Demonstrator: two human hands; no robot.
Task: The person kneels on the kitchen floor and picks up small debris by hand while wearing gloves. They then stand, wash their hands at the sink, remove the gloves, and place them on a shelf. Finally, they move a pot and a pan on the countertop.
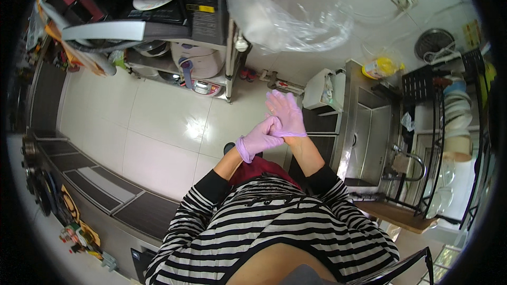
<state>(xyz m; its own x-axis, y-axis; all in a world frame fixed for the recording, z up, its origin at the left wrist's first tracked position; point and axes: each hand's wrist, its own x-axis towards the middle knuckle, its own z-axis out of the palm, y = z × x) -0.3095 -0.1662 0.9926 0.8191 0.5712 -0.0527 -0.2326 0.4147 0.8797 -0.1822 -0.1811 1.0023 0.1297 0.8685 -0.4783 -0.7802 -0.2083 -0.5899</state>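
Both of my hands wear thin pink-purple disposable gloves and meet in front of my waist. My left hand [259,139] is shut on the cuff side of the right glove [291,130], its fingers curled at the base of my right palm. My right hand [286,111] points away from me with its fingers extended and apart, holding nothing. Its glove cuff ends at the wrist, where the bare forearm [305,156] begins. The left glove's cuff [244,151] is bunched around that wrist.
A stainless steel sink [362,146] with a curved faucet [416,162] lies right, beside a dish rack [435,126]. A white bin [323,91] stands ahead. Front left, a metal shelf [227,87] carries a rice cooker [198,61]. Clear plastic [293,27] hangs ahead. Dark-fronted cabinets [146,213] run left.
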